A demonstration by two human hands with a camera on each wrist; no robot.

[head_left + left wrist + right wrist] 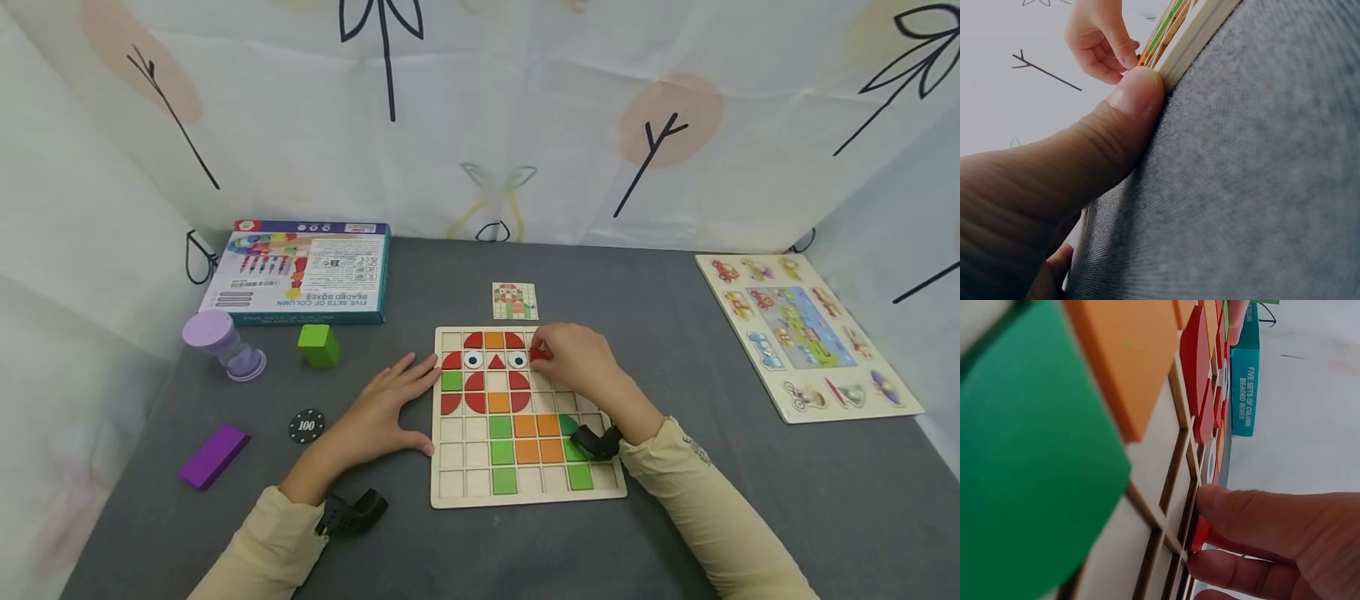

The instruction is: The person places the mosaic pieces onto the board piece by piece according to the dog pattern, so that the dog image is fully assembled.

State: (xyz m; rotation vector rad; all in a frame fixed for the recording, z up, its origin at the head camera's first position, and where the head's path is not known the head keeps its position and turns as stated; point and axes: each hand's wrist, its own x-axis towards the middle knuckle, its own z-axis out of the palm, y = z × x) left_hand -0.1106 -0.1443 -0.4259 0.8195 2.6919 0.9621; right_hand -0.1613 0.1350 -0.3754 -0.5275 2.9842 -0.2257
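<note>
A wooden grid board [450,483] lies on the grey cloth, partly filled with red, orange, green and eye-printed tiles. My right hand [581,358] pinches a red tile [538,354] between thumb and fingers at the upper right of the grid, beside an eye tile [517,359]. In the right wrist view the red tile [1199,532] sits low against the grid cells. My left hand [382,414] is spread at the board's left edge, its thumb [1138,94] touching the board's side. Above the board lies a small pattern card [515,301].
At the left are a box [315,283], a lilac spool-shaped piece [225,343], a green cube [318,346], a purple block [214,456] and a black disc marked 100 [307,426]. A picture puzzle board [810,333] lies at the right.
</note>
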